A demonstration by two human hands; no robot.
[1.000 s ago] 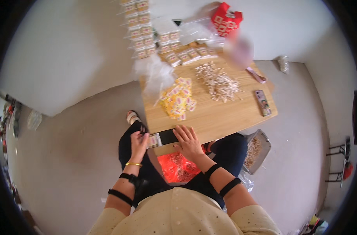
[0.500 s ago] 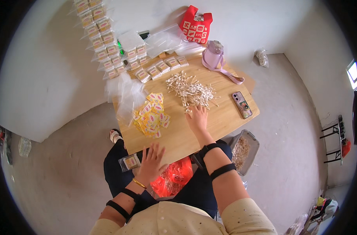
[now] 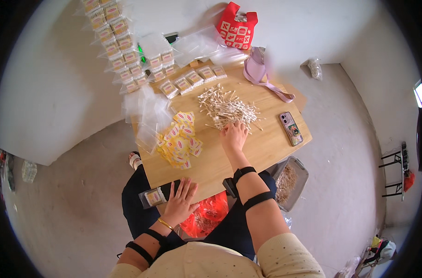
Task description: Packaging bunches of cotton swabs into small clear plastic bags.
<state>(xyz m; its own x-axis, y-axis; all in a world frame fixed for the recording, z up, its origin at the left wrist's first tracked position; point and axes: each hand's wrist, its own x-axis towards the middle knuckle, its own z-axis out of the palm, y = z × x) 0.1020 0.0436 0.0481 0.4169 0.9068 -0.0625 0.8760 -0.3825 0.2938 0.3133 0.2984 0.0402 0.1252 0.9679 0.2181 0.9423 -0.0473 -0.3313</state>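
In the head view, the left hand (image 3: 178, 203) lay flat with its fingers slightly apart, hiding part of a black strip (image 3: 166, 189) beside a clear packet of swabs (image 3: 154, 197) at the table's (image 3: 215, 162) near-left edge. The right hand (image 3: 234, 135) curled at the near side of the swab heap (image 3: 227, 107), fingertips obscured, so whether it gripped any could not be told. The stacked packets (image 3: 116, 44) were cut off above.
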